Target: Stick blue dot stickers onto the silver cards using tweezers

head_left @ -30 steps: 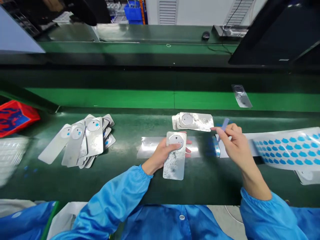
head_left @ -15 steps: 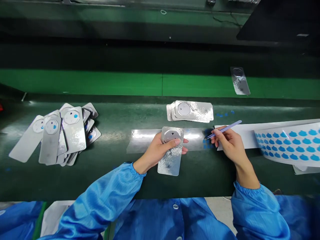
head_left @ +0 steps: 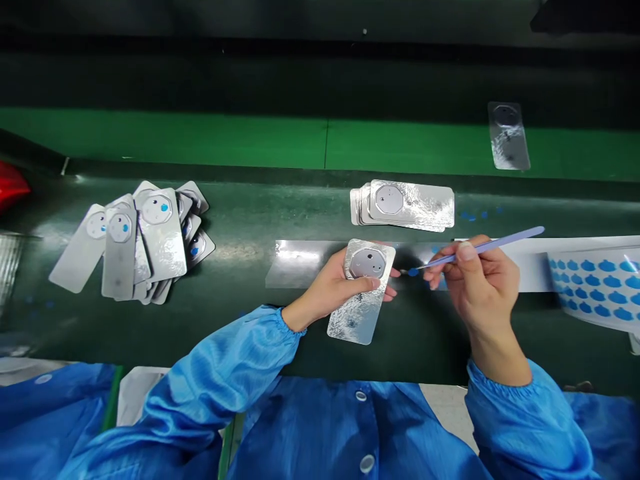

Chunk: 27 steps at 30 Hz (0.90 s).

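Note:
My left hand (head_left: 334,288) grips a silver foil plate (head_left: 361,300) with an octagonal disc near its top, held just above the dark green bench. My right hand (head_left: 480,283) pinches pale blue tweezers (head_left: 487,246). A small blue sticker (head_left: 413,271) sits at the tweezer tips, just right of the plate's top edge. Behind the hands lies a neat stack of plain silver plates (head_left: 405,205). A sheet of blue stickers (head_left: 595,287) curls in from the right.
A fanned pile of plates with blue dots (head_left: 137,240) lies at the left. One plate (head_left: 509,135) rests on the green conveyor belt (head_left: 200,137). A shiny clear strip (head_left: 300,263) lies under the hands. A red object (head_left: 13,187) shows at the far left.
The view tilted down. My right hand lifted the tweezers off the sticker strip with a blue sticker and brought the tips left, close to the plate. My left hand tilted the plate slightly.

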{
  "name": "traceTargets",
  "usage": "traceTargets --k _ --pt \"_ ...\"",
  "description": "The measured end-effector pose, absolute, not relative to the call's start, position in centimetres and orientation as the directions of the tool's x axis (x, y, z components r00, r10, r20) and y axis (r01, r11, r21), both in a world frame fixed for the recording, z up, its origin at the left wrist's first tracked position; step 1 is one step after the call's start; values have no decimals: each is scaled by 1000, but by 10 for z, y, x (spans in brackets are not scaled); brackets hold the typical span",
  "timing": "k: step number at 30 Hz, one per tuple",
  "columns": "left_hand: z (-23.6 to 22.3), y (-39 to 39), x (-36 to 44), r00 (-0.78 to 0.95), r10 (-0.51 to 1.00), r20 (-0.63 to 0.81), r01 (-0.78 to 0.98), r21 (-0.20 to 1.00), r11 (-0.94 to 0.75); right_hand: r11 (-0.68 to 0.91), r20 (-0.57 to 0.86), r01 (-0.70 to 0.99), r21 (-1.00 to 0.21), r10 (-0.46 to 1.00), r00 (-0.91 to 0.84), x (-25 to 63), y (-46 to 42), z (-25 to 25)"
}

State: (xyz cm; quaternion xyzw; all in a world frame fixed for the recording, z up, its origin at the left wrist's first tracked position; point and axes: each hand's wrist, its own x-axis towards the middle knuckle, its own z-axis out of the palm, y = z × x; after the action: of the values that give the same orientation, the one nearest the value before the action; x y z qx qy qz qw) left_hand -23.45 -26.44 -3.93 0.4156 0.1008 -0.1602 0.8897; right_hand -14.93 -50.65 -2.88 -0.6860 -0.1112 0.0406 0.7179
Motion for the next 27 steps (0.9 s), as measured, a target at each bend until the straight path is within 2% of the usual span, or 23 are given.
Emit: traceTargets --k 5,12,21,27 --pt "-40 -268 -237 930 -196 -311 364 709 604 80 102 81 -993 310 945 -160 -466 -23" --pt "-43 -269 -238 928 -220 -300 371 715 593 45 71 59 -997 349 935 -160 -468 -24" --pt "-45 -270 -238 943 -219 -250 332 732 596 9 94 97 -995 336 937 -161 -469 -23" --pt "-48 -277 -240 947 -157 -281 320 766 558 0 210 220 -976 293 933 -167 -467 -28"
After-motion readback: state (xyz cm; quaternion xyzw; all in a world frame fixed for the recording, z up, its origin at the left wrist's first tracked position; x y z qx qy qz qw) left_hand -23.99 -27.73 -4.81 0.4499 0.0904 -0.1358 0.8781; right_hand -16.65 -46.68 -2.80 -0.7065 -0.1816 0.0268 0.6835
